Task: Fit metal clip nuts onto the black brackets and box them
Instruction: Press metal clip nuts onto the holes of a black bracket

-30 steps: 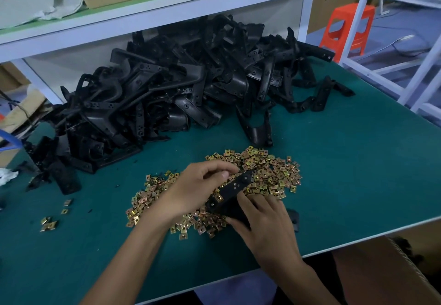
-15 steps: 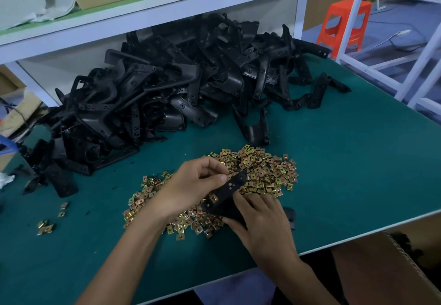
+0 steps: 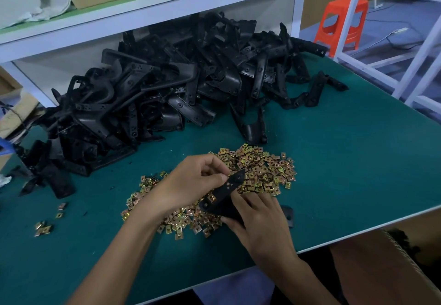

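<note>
1. The right hand (image 3: pixel 260 219) is clamping its grip round the lower end of a bracket (image 3: pixel 229 188), holding it tilted just above the table (image 3: pixel 346 161).
2. The left hand (image 3: pixel 195 180) is pinching its grip together on the bracket's left edge. Whether a nut lies between the fingertips is hidden.
3. Since a second ago the left fingers are sitting slightly farther back, uncovering the upper holes. The fitted nut (image 3: pixel 211 197) is staying on the lower part.
4. Fitting is probably continuing, since the upper holes are showing bare and this bracket is not ready for boxing.
5. The loose nuts (image 3: pixel 262 168) are lying beneath both hands, and the heap of brackets (image 3: pixel 167 94) is waiting behind them.
6. A cardboard box (image 3: pixel 381 269) is standing below the near right edge.
</note>
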The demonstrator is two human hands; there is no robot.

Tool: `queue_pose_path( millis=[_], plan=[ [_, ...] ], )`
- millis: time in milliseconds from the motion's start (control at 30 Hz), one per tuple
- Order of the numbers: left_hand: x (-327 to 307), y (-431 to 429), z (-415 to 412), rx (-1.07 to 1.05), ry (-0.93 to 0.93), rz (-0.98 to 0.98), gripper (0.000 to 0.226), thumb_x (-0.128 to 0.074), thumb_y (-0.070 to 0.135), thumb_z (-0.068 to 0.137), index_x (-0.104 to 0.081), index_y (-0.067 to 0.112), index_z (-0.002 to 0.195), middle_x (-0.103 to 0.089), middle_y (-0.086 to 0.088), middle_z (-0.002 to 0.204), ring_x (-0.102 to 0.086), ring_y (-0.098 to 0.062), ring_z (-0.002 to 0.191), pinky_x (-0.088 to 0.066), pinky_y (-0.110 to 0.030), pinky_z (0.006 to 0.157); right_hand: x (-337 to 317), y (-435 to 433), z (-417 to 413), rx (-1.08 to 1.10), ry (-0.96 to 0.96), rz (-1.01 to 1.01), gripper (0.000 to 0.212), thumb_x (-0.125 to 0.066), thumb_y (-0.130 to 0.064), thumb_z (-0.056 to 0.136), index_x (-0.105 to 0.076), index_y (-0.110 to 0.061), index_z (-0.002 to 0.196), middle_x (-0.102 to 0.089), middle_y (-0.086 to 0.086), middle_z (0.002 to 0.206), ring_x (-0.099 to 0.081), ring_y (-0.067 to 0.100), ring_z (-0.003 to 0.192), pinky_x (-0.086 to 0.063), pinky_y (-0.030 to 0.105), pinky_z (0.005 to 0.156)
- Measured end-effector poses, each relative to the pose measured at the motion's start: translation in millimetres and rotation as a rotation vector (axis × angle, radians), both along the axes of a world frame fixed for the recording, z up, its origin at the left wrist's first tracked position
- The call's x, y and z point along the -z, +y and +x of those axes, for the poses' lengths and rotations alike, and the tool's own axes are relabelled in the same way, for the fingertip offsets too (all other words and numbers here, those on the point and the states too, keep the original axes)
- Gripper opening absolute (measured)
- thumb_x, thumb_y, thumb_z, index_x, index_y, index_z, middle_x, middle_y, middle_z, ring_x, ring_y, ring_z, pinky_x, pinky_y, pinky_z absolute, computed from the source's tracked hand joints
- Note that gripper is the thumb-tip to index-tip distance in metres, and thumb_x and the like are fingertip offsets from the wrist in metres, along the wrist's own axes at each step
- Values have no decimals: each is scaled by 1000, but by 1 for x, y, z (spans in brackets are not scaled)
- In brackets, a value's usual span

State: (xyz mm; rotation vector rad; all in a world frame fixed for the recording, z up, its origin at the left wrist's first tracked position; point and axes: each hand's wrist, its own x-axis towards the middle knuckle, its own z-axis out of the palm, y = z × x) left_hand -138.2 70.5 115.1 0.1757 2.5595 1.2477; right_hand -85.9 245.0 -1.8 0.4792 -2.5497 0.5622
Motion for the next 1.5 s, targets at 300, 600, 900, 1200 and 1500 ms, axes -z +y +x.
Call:
queue_pose_path(
  millis=[300,600,900,1200,1500],
  plan=[
    [-9,8,-2,160,56,-154,30,-53,19,101,-48,37,125,-70,15,94,-63,-3,84,-48,-30,77,2,0,-1,-15,-12,10,56,-87,-46,75,-73,-15,119,-70,-2,92,-64,25,80,-55,38,69],
    [-21,7,-13,229,-74,-170,29,-56,14,101,-49,24,128,-75,5,96,-65,-3,78,-50,-25,75,3,-1,1,-10,-33,-10,54,-85,-47,77,-72,-16,119,-69,-2,92,-62,25,81,-53,38,69],
    [-36,7,-21,310,-240,-191,27,-58,9,101,-54,14,127,-76,-4,101,-72,-21,89,-59,-35,86,0,-1,1,-49,-65,3,49,-80,-47,82,-70,-17,120,-70,-2,96,-62,25,84,-51,38,71],
    [-55,24,-45,476,-398,-347,28,-58,2,100,-51,7,127,-73,-18,104,-72,-28,93,-61,-40,89,-3,1,1,-72,-53,41,47,-75,-50,85,-70,-17,119,-70,-5,100,-60,22,83,-52,36,70],
    [-49,9,-37,466,-374,-239,19,-58,5,101,-55,8,120,-77,-9,93,-74,-17,84,-61,-30,80,-3,-1,1,-56,-29,52,49,-81,-51,78,-71,-19,115,-70,-5,98,-61,21,81,-53,35,69]
  ],
)
